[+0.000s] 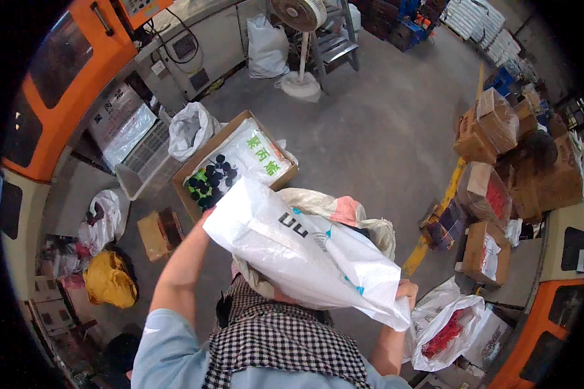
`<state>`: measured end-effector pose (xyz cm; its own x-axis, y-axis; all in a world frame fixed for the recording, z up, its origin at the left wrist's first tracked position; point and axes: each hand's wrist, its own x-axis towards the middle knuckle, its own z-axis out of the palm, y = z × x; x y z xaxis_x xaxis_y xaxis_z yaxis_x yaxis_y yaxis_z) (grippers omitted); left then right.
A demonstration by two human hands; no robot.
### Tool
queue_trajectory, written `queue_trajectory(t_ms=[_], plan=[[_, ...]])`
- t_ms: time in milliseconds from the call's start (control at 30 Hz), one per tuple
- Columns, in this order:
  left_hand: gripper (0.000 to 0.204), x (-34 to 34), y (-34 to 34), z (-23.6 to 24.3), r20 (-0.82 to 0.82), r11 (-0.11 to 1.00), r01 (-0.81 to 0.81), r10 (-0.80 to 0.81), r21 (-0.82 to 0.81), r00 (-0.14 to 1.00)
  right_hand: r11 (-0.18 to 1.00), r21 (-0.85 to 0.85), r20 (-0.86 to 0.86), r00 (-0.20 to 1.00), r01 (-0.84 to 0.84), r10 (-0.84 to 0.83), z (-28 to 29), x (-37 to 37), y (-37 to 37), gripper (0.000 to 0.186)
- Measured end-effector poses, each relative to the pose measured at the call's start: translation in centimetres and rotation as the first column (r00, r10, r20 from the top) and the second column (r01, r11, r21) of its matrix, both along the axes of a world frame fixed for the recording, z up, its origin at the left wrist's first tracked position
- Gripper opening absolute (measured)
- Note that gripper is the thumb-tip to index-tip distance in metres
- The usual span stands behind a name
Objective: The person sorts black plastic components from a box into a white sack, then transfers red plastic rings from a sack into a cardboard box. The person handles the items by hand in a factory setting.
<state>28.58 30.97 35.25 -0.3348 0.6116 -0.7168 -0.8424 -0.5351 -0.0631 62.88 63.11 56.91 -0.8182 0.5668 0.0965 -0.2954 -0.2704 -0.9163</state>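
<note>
A white woven sack (pixel 292 240) with black and blue printing is stretched out in front of my body between both hands. My right hand (pixel 407 292) is closed round its lower right end. At its upper left end, my left hand (pixel 207 212) is mostly hidden behind the sack; it appears to grip the edge there, but the fingers do not show. Behind it stands an off-white sack (pixel 311 200) with a pink patch, its inside covered. Just beyond my left hand, an open cardboard box (pixel 187 198) with a plastic-bag lining holds several small black round parts (pixel 215 175).
At left are a white sack (pixel 191 129), a clear crate (pixel 136 185), a small carton (pixel 154 236) and a yellow bundle (pixel 110 279). A fan (pixel 302 52) and stepladder (pixel 336 48) stand ahead. Right are cartons (pixel 485 253) and a sack of red parts (pixel 448 330). Orange machines (pixel 71 71) flank me.
</note>
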Motion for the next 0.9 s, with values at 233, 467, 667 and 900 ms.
queue_trajectory(t_ms=[233, 467, 667, 900], plan=[[0.044, -0.1, 5.7, -2.9, -0.366, 0.871, 0.142, -0.339, -0.471, 0.866, 0.987, 0.008, -0.030, 0.987, -0.158, 0.158, -2.9, 2.2, 1.7, 0.021], [0.043, -5.8, 13.7, 0.2, -0.578, 0.966, 0.185, -0.257, -0.181, 0.774, 0.959, -0.025, -0.137, 0.951, -0.282, 0.276, 0.9, 0.1, 0.2, 0.028], [0.033, -10.4, 5.1, 6.0, -0.461, 0.366, -0.311, -0.821, -0.877, 0.335, 0.996, -0.077, -0.040, 0.998, -0.052, 0.049, 0.4, -0.3, -1.3, 0.032], [0.084, -1.0, 7.4, 32.3, -0.550, 0.693, -0.182, -0.681, -0.698, -0.483, 0.942, 0.221, 0.065, 0.968, -0.253, 0.244, -0.6, -5.5, 0.5, 0.065]])
